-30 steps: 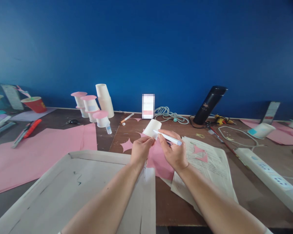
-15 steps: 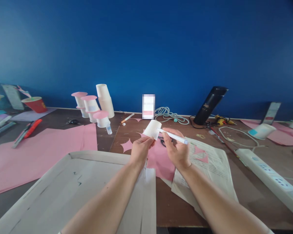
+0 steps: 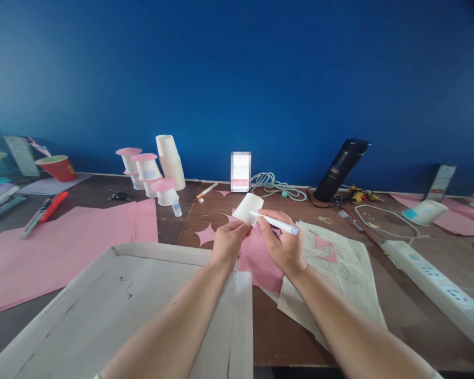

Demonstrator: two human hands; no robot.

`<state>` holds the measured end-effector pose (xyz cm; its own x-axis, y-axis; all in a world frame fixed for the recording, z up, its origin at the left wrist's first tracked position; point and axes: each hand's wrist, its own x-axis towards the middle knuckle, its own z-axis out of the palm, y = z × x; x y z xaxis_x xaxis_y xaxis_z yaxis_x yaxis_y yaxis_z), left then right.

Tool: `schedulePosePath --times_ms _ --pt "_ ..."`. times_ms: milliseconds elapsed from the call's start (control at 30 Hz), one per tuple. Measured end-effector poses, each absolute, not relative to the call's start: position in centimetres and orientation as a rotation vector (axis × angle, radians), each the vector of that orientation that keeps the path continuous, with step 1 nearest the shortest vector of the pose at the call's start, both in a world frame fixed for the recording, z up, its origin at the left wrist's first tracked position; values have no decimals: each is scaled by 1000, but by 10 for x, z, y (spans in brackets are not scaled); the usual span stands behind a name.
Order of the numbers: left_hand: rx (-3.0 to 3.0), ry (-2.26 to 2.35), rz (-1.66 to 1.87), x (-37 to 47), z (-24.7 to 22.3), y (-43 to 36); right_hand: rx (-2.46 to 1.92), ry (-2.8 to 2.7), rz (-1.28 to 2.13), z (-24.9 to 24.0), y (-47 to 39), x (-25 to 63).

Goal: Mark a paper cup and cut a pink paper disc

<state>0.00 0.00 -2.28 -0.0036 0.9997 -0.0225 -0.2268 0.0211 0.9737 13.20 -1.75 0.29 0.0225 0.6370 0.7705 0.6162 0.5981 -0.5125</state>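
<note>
A small white paper cup [image 3: 248, 206] is tilted in my left hand [image 3: 229, 242], which grips it near its lower edge. My right hand [image 3: 286, 245] is closed round a white marker pen [image 3: 281, 225], its tip against or very close to the cup's side; contact is hard to tell. Below both hands lies a pink paper sheet [image 3: 260, 266]. Something dark on that sheet is mostly hidden behind my right hand. Pink offcuts [image 3: 206, 235] lie just left of the cup.
Stacked cups with pink discs [image 3: 146, 167] and tall white cups [image 3: 170, 163] stand back left. A white box lid [image 3: 142, 251] fills the front left. A black bottle [image 3: 342, 171], printed paper [image 3: 351, 263] and power strip [image 3: 430, 281] are rightward.
My right hand and the marker pen have shifted slightly left, bringing the pen tip further across the cup's side. My left hand and the cup stay almost in place.
</note>
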Motion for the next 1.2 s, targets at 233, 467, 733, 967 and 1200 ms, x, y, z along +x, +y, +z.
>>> schedulePosePath --times_ms 233,467,733,967,1200 --pt "1081 1109 1274 -1 -24 -1 -1083 -1661 16 3 -17 132" --pt "1092 1107 1294 -1 -24 0 -1099 -1667 8 2 -15 133" --pt "1065 1092 1305 -1 -25 0 -1106 -1664 3 2 -16 133" --pt "1023 1065 1306 0 -24 0 -1118 -1669 5 2 -16 133" --pt "672 857 1337 3 -9 -3 -1038 -1543 40 2 -16 135"
